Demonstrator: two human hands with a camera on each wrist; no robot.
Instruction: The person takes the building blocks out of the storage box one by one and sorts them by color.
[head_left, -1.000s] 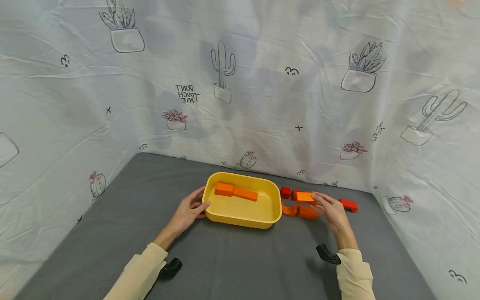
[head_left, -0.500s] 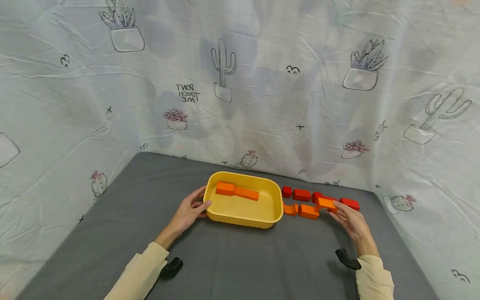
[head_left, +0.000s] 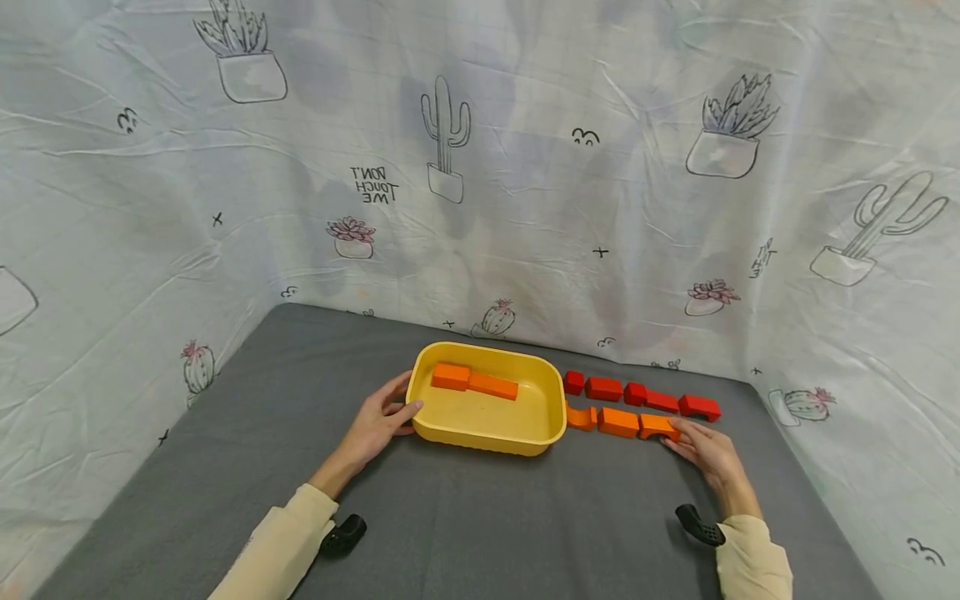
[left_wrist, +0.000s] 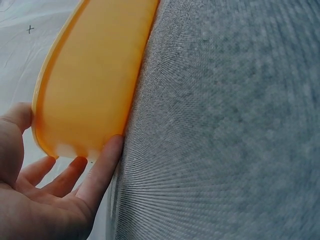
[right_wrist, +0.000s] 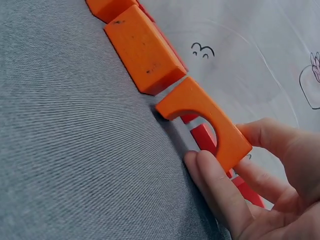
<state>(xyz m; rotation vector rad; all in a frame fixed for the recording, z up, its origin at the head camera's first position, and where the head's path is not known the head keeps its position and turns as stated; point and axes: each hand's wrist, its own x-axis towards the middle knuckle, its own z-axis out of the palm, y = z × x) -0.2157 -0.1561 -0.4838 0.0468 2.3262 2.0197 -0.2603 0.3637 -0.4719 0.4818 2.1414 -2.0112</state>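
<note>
My left hand (head_left: 377, 427) grips the left end of a yellow plastic tub (head_left: 472, 443), its thumb over the rim and its fingers against the outer wall (left_wrist: 90, 90). Inside the tub lie an orange rectangular block (head_left: 450, 377) and a longer, thinner orange block (head_left: 492, 387). At the right, my right hand (head_left: 711, 458) pinches the right end of an orange arch block (right_wrist: 202, 105). That block is at table level, at the end of an orange row, just right of an orange rectangular block (head_left: 618, 422). A curved orange block (head_left: 581, 418) sits nearest the tub.
Behind the orange row runs a row of red blocks (head_left: 603, 389), ending in a red arch block (head_left: 699, 407) at the right. The grey cloth tabletop (head_left: 510, 525) meets a patterned white curtain (head_left: 525, 208) at the back and sides.
My right hand has carried the orange arch block to the right and lowered it to the end of the orange row. My left hand keeps its grip on the tub.
</note>
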